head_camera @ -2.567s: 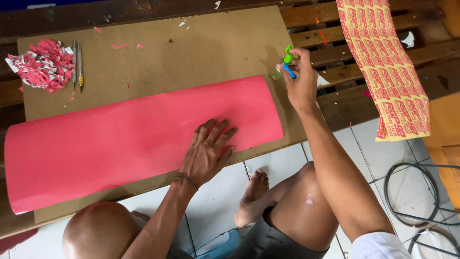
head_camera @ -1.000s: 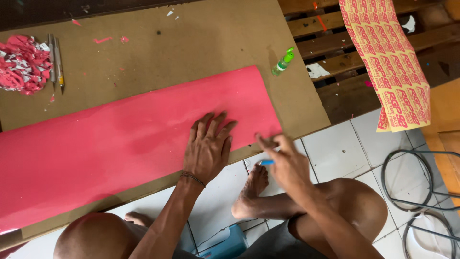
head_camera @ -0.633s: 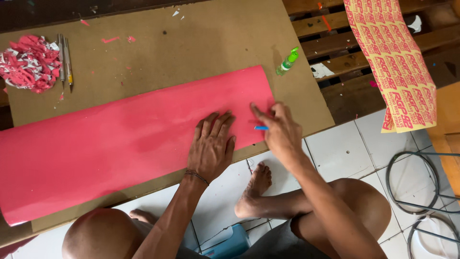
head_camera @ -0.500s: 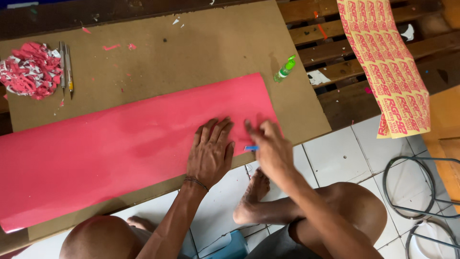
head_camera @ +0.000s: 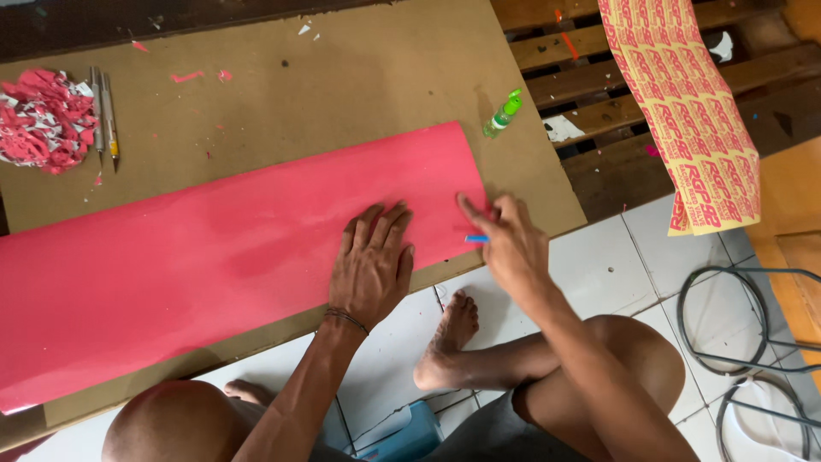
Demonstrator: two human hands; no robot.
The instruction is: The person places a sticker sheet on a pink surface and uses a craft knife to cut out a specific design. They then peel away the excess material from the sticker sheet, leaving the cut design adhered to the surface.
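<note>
A long pink-red sheet (head_camera: 214, 257) lies flat on a brown cardboard board (head_camera: 359, 77). My left hand (head_camera: 372, 265) presses palm-down on the sheet near its right end, fingers spread. My right hand (head_camera: 505, 239) is at the sheet's right near corner, fingers pinched around a small blue piece (head_camera: 476, 239), index finger touching the sheet. A small green-capped bottle (head_camera: 503, 113) stands on the board just beyond the sheet's far right corner.
A pile of pink and white scraps (head_camera: 47, 120) and two thin tools (head_camera: 104, 120) lie at the board's far left. A yellow printed strip (head_camera: 684, 111) hangs over wooden slats at the right. Wire rings (head_camera: 744, 325) lie on the white tiled floor.
My right hand left the green-capped bottle on the board, swung down over the floor with the blue piece, then came back to the sheet's right near corner. My left hand stayed put.
</note>
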